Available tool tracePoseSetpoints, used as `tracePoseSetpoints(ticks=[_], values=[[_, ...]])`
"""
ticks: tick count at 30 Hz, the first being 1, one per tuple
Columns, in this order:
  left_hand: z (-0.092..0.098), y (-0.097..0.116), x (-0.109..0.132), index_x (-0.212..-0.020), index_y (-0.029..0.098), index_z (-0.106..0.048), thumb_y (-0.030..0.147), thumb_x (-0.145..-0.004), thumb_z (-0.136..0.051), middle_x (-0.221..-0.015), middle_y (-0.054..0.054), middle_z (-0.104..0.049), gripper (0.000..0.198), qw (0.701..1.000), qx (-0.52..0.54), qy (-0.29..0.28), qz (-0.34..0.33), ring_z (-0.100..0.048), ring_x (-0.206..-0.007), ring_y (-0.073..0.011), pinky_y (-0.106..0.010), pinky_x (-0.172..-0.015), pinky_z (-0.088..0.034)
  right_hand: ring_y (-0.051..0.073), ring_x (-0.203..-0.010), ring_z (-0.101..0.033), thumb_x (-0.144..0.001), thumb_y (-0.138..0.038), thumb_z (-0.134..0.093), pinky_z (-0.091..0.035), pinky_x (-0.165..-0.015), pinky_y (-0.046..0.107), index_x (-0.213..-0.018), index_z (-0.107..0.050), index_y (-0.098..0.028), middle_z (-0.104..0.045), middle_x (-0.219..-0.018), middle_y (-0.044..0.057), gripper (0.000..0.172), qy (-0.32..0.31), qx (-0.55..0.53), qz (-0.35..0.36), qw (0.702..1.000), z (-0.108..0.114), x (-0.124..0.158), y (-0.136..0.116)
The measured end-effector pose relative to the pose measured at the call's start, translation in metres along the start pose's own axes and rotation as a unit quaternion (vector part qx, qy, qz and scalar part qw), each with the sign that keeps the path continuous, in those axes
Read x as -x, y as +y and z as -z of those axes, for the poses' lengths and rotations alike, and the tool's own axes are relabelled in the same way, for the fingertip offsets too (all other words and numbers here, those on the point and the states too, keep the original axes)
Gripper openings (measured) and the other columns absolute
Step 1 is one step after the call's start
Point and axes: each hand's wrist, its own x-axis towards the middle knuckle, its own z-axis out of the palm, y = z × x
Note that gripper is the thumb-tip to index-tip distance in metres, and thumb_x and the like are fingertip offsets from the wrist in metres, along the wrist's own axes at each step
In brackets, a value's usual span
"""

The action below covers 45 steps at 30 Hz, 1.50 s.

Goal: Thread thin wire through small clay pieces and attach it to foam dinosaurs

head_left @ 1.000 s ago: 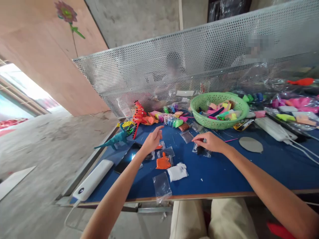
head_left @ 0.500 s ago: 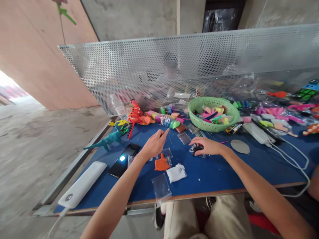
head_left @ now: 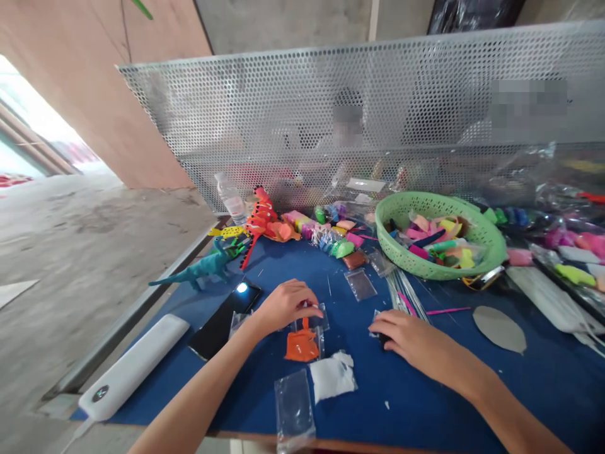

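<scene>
My left hand (head_left: 282, 306) rests on the blue table (head_left: 425, 391), its fingers curled on a small clear plastic bag (head_left: 316, 318) just above an orange clay piece (head_left: 301, 346). My right hand (head_left: 410, 337) lies palm down, fingers closed over a small dark thing in a clear bag (head_left: 380, 337). A white lump of clay (head_left: 332, 376) and an empty clear bag (head_left: 294, 408) lie in front of the orange piece.
A green basket (head_left: 439, 268) of coloured clay strips stands at the back right. Toy dinosaurs (head_left: 203, 268) and clay packets line the perforated metal screen (head_left: 331, 126). A phone (head_left: 225, 318), a white power bank (head_left: 132, 366) and a grey leaf shape (head_left: 500, 328) lie on the table.
My left hand, raised with a finger pointing before, has come down and curled onto the small bag by the orange clay. The camera has moved closer to the table.
</scene>
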Motion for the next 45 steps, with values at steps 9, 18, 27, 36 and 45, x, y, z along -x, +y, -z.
tracePoseSetpoints(ticks=[9, 18, 27, 36, 45], values=[[-0.009, 0.007, 0.0, -0.107, 0.02, -0.071, 0.032, -0.1, -0.056, -0.097, -0.007, -0.074, 0.021, 0.998, 0.057, 0.018, 0.012, -0.067, -0.092, -0.0162, -0.027, -0.083, -0.053, 0.025, -0.112, -0.063, -0.099, -0.036, -0.055, -0.048, -0.096, 0.039, -0.114, -0.067, -0.025, -0.065, -0.121, 0.007, 0.022, -0.003, -0.059, -0.01, 0.998, 0.009, -0.005, 0.012], [-0.018, 0.037, 0.001, -0.135, 0.027, -0.063, 0.023, -0.104, -0.044, -0.115, -0.01, -0.064, 0.037, 0.999, 0.038, -0.026, -0.029, -0.066, -0.1, -0.0173, -0.029, -0.087, -0.055, 0.024, -0.096, -0.068, -0.099, -0.054, -0.051, -0.052, -0.083, 0.036, -0.123, -0.057, -0.025, -0.07, -0.112, 0.007, 0.039, 0.058, -0.158, -0.053, 0.984, 0.005, -0.017, 0.012], [-0.028, 0.042, -0.002, -0.107, 0.022, -0.069, 0.032, -0.099, -0.057, -0.098, -0.007, -0.076, 0.018, 0.995, 0.084, 0.005, -0.058, -0.07, -0.09, -0.0188, -0.033, -0.081, -0.056, 0.023, -0.1, -0.071, -0.1, -0.047, -0.052, -0.055, -0.085, 0.034, -0.124, -0.066, -0.024, -0.072, -0.119, 0.01, 0.036, 0.152, -0.172, 0.004, 0.973, -0.002, -0.022, 0.016], [-0.006, 0.056, -0.031, -0.101, 0.025, -0.073, 0.035, -0.093, -0.067, -0.108, -0.006, -0.073, 0.014, 0.992, 0.017, 0.121, -0.037, -0.065, -0.096, -0.0195, -0.037, -0.088, -0.05, 0.015, -0.063, -0.067, -0.092, -0.05, -0.066, -0.054, -0.064, 0.029, -0.109, -0.059, -0.022, -0.073, -0.085, 0.003, 0.033, 0.252, -0.418, -0.002, 0.873, 0.002, -0.035, -0.028], [-0.037, 0.041, -0.031, -0.109, 0.023, -0.067, 0.034, -0.091, -0.07, -0.099, -0.003, -0.076, 0.02, 0.977, 0.098, 0.164, 0.099, -0.07, -0.096, -0.0189, -0.033, -0.088, -0.053, 0.018, -0.081, -0.064, -0.096, -0.055, -0.055, -0.053, -0.076, 0.032, -0.107, -0.066, -0.019, -0.07, -0.096, 0.007, 0.039, 0.251, -0.493, -0.026, 0.833, -0.013, -0.052, -0.001]])
